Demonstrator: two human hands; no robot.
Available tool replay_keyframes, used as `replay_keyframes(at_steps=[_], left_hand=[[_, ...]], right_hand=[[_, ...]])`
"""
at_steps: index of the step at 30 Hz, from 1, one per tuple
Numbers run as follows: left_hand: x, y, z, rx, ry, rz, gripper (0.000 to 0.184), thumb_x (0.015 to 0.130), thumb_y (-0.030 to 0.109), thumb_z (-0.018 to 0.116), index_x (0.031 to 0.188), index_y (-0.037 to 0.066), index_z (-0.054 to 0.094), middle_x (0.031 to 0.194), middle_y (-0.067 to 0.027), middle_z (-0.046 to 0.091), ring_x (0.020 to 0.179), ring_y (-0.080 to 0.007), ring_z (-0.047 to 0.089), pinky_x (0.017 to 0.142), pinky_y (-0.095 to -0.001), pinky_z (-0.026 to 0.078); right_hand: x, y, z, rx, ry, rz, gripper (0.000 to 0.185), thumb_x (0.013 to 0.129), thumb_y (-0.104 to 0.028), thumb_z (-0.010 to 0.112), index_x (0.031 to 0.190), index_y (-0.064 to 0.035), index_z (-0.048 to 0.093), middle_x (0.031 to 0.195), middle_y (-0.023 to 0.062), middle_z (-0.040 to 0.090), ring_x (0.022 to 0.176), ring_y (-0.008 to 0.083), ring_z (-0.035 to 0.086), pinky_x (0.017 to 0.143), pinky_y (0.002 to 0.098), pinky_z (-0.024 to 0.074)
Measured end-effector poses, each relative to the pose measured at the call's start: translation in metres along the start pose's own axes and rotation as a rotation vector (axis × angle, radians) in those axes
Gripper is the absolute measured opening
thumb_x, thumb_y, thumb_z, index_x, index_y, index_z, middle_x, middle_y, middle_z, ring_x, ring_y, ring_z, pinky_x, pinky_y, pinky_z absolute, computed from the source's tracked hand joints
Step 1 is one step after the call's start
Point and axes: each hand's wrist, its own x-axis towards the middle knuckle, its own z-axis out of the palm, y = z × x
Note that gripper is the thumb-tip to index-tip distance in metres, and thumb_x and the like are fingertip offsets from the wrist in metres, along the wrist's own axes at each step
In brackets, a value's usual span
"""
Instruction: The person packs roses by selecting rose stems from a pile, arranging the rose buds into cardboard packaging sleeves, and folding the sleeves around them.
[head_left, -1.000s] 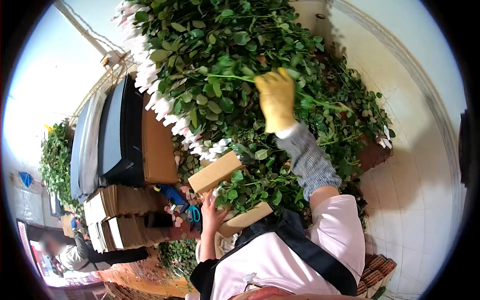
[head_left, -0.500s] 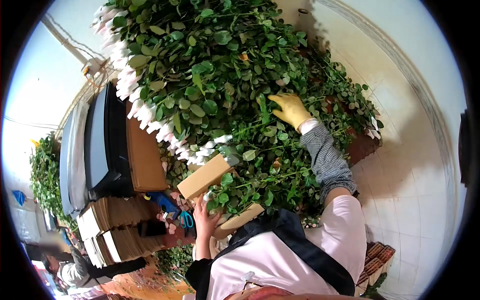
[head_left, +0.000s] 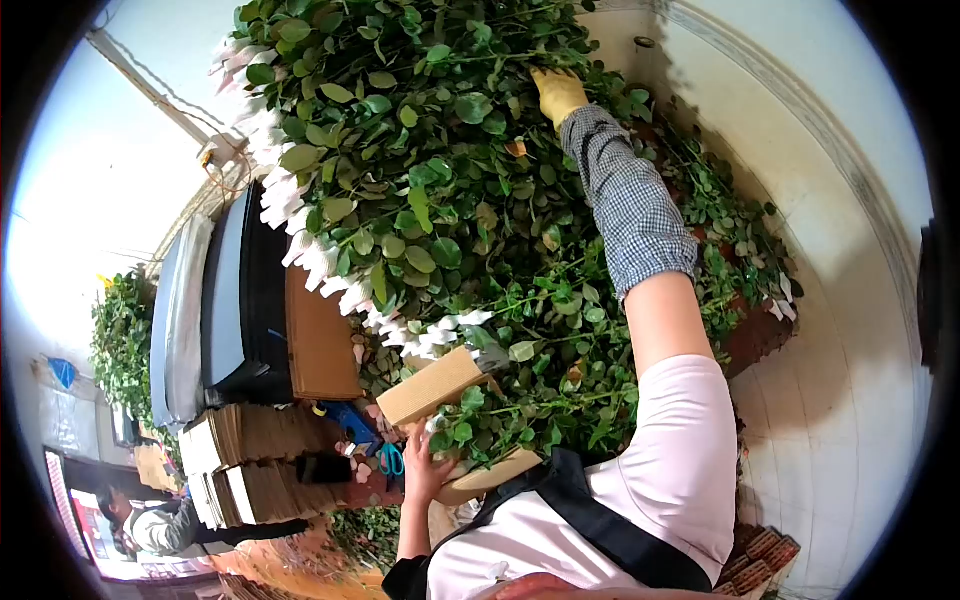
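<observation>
A large heap of leafy rose stems point(head_left: 480, 180) fills the upper middle, with heads in white sleeves point(head_left: 320, 262) along its left edge. My right hand point(head_left: 558, 95), in a yellow glove, reaches over the far side of the heap. Its fingers look parted at the leaves, their tips partly hidden. Lower down, my bare left hand point(head_left: 428, 472) rests beside a bent cardboard wrap point(head_left: 432, 385), fingers stretched up toward a white-sleeved head. More stems lie between the two cardboard flaps, the lower flap point(head_left: 490, 478) being close to my body.
Left of my left hand are teal scissors point(head_left: 391, 459) and a blue tool point(head_left: 352, 424). Stacked cardboard point(head_left: 225, 455) and dark-sided boxes point(head_left: 235, 300) stand further left. A person point(head_left: 160, 525) is at lower left. A tiled wall point(head_left: 820, 430) bounds the right.
My right hand has moved up and farther away across the heap, its arm now stretched out. My left hand stays by the cardboard. The view has shifted slightly.
</observation>
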Motion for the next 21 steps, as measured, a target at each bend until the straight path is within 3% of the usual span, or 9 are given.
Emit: replay_keyframes(at_steps=[1, 2, 6, 10, 13, 15, 17, 19, 21], left_hand=[[0.000, 0.002, -0.001, 0.010, -0.001, 0.008, 0.073, 0.068, 0.015, 0.088, 0.134, 0.010, 0.056, 0.149, -0.0172, 0.045, 0.132, -0.0400, 0.047, 0.106, -0.0473, 0.044], [-0.002, 0.004, -0.003, 0.021, -0.006, 0.013, 0.074, 0.067, 0.015, 0.088, 0.134, 0.010, 0.056, 0.149, -0.0171, 0.045, 0.132, -0.0400, 0.047, 0.106, -0.0474, 0.044], [-0.001, 0.012, -0.009, 0.012, -0.041, -0.040, 0.077, 0.066, 0.012, 0.087, 0.135, 0.010, 0.055, 0.150, -0.0165, 0.044, 0.133, -0.0401, 0.046, 0.108, -0.0475, 0.042], [0.000, 0.017, -0.012, -0.014, -0.035, -0.066, 0.074, 0.067, 0.011, 0.086, 0.135, 0.009, 0.055, 0.151, -0.0156, 0.043, 0.134, -0.0400, 0.044, 0.110, -0.0469, 0.040], [-0.004, 0.008, -0.007, -0.010, -0.015, -0.062, 0.074, 0.066, 0.017, 0.087, 0.134, 0.012, 0.056, 0.154, -0.0121, 0.041, 0.135, -0.0376, 0.045, 0.109, -0.0476, 0.038], [-0.005, 0.004, -0.005, -0.038, -0.034, -0.057, 0.075, 0.066, 0.018, 0.087, 0.134, 0.011, 0.057, 0.154, -0.0115, 0.041, 0.136, -0.0373, 0.044, 0.110, -0.0474, 0.037], [-0.004, 0.008, -0.007, -0.031, -0.036, -0.075, 0.072, 0.066, 0.019, 0.087, 0.132, 0.010, 0.058, 0.154, -0.0112, 0.041, 0.136, -0.0367, 0.045, 0.111, -0.0476, 0.037], [-0.004, 0.007, -0.007, -0.042, 0.005, -0.026, 0.070, 0.067, 0.013, 0.085, 0.132, 0.010, 0.058, 0.152, -0.0150, 0.042, 0.132, -0.0390, 0.046, 0.108, -0.0487, 0.040], [-0.005, 0.009, -0.008, -0.018, 0.011, -0.031, 0.071, 0.068, 0.021, 0.087, 0.132, 0.009, 0.059, 0.153, -0.0116, 0.042, 0.132, -0.0356, 0.047, 0.109, -0.0482, 0.038]], right_hand=[[-0.006, -0.003, -0.012, 0.093, -0.009, 0.024, 0.080, 0.076, -0.008, 0.080, 0.148, -0.0119, 0.045, 0.138, 0.0113, 0.059, 0.130, 0.0268, 0.054, 0.116, 0.0406, 0.0356], [-0.014, -0.006, -0.023, 0.054, -0.024, 0.000, 0.054, 0.084, -0.006, 0.068, 0.136, -0.0105, 0.055, 0.128, 0.0127, 0.065, 0.122, 0.0284, 0.059, 0.111, 0.0411, 0.0390], [-0.077, -0.004, -0.048, 0.060, 0.275, -0.103, 0.010, 0.080, -0.005, 0.067, 0.089, -0.0099, 0.067, 0.078, 0.0097, 0.068, 0.083, 0.0301, 0.067, 0.093, 0.0417, 0.0475], [-0.143, 0.005, -0.067, 0.171, 0.521, -0.177, 0.007, 0.085, -0.012, 0.068, 0.092, -0.0132, 0.069, 0.072, 0.0087, 0.064, 0.077, 0.0306, 0.064, 0.097, 0.0447, 0.0473], [-0.192, -0.006, -0.116, 0.194, 0.579, -0.181, 0.007, 0.084, -0.008, 0.068, 0.090, -0.0113, 0.067, 0.072, 0.0089, 0.062, 0.078, 0.0289, 0.064, 0.099, 0.0456, 0.0469], [-0.222, -0.014, -0.156, 0.172, 0.675, -0.208, 0.012, 0.078, -0.001, 0.063, 0.085, -0.0099, 0.066, 0.073, 0.0076, 0.064, 0.084, 0.0266, 0.067, 0.103, 0.0455, 0.0447], [-0.245, -0.021, -0.183, 0.133, 0.716, -0.178, 0.018, 0.074, 0.003, 0.065, 0.089, -0.0084, 0.066, 0.082, 0.0104, 0.071, 0.094, 0.0275, 0.070, 0.108, 0.0469, 0.0434], [-0.261, -0.022, -0.206, 0.074, 0.783, -0.157, 0.013, 0.083, -0.007, 0.062, 0.093, -0.0099, 0.069, 0.084, 0.0095, 0.073, 0.096, 0.0273, 0.070, 0.107, 0.0484, 0.0431], [-0.269, -0.011, -0.211, 0.038, 0.942, -0.106, 0.021, 0.091, -0.018, 0.053, 0.098, -0.0123, 0.072, 0.085, 0.0071, 0.074, 0.099, 0.0276, 0.070, 0.108, 0.0492, 0.0422]])
